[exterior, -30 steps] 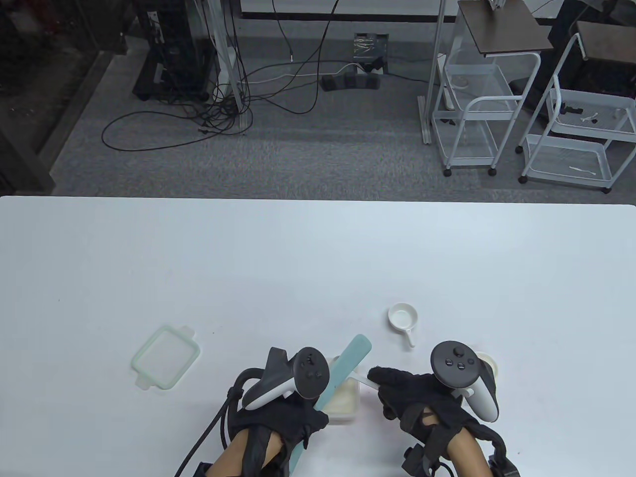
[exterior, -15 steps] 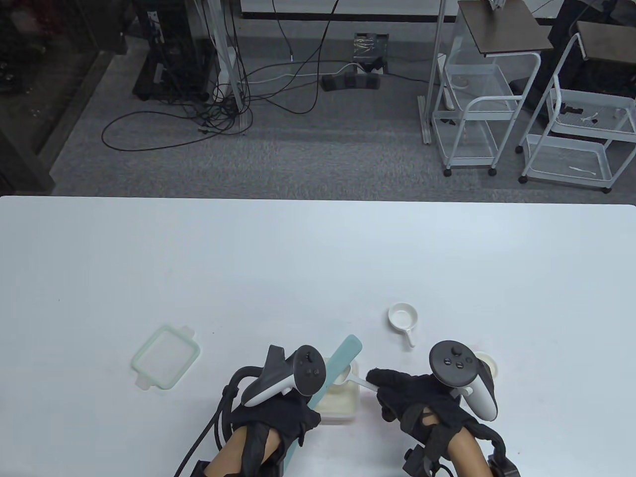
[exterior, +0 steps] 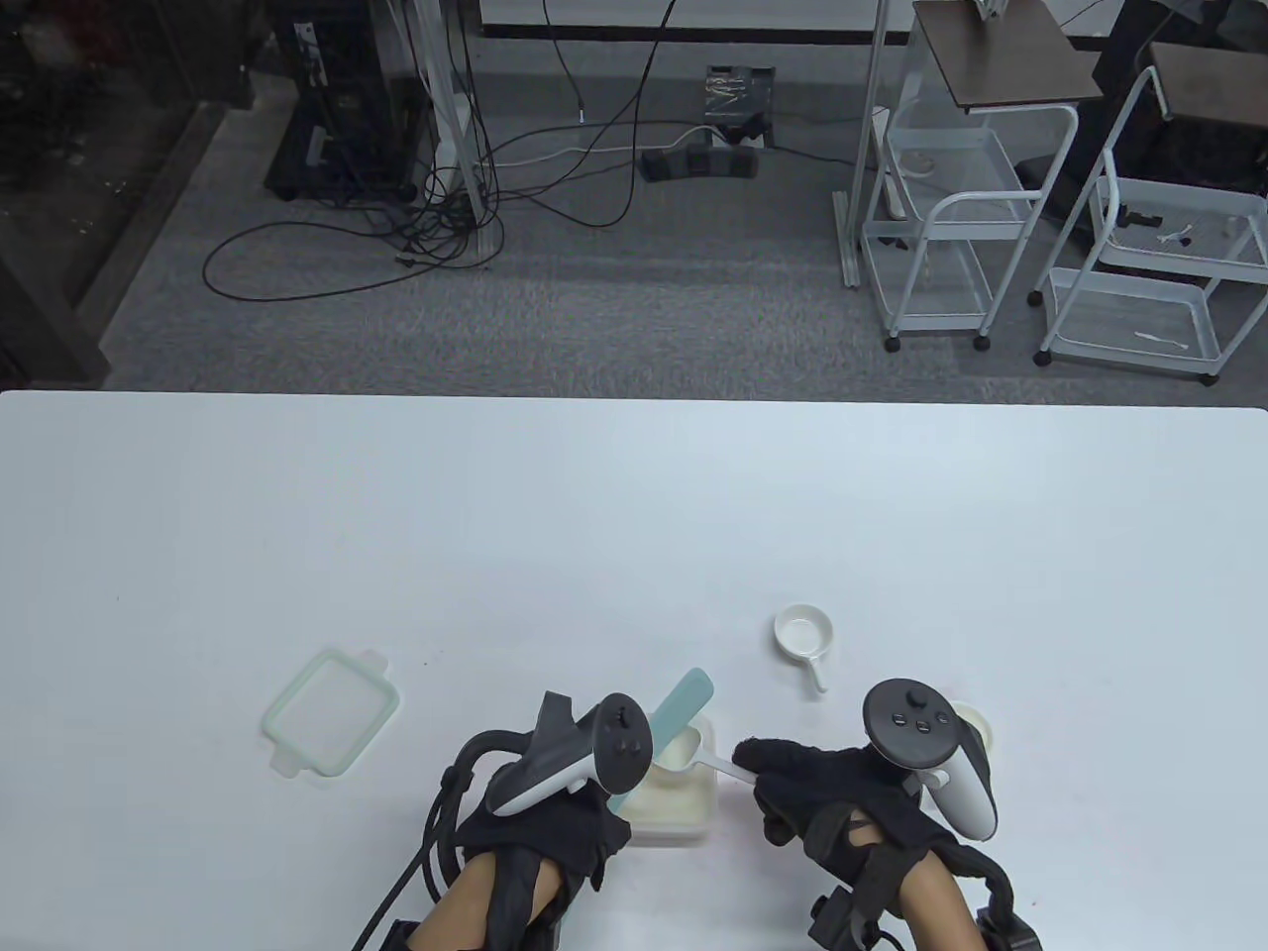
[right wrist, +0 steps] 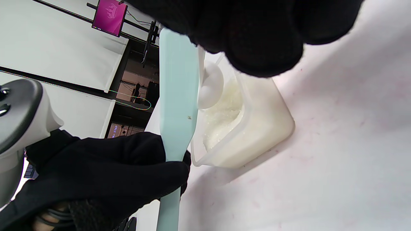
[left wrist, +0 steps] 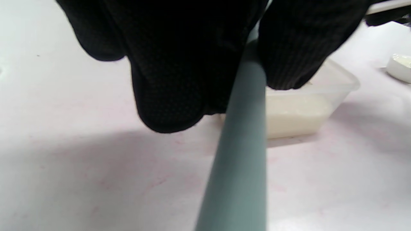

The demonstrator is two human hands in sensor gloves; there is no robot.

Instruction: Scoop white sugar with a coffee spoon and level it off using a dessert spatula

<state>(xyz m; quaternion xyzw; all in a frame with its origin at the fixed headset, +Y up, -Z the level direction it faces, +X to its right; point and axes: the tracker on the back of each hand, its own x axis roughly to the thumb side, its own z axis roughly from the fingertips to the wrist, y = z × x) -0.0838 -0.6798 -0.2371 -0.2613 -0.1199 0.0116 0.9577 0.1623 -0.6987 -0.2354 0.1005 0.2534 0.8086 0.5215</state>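
White table (exterior: 634, 515) fills the near half of the scene, with grey floor, cables and two wire carts (exterior: 951, 228) beyond its far edge. Both my hands work at the near edge, close together but not touching. My left hand (exterior: 540, 827) has its fingers curled round the handle of the spatula (exterior: 682, 703), whose pale blue blade slants away to the far right over the tub. My right hand (exterior: 827, 792) pinches the handle of the spoon (exterior: 693, 748), which reaches left; its white bowl hangs over the tub, right beside the blade. I cannot tell whether the two touch. Sugar (right wrist: 224, 118) lies in the tub (exterior: 684, 807), a clear box between my hands, heaped unevenly. Left of my hands lies the tub's lid (exterior: 330, 710), flat, with a pale green rim. Farther right, a small white scoop (exterior: 804, 636) sits alone, and a small cream cup (exterior: 976, 723) peeks out behind my right tracker.
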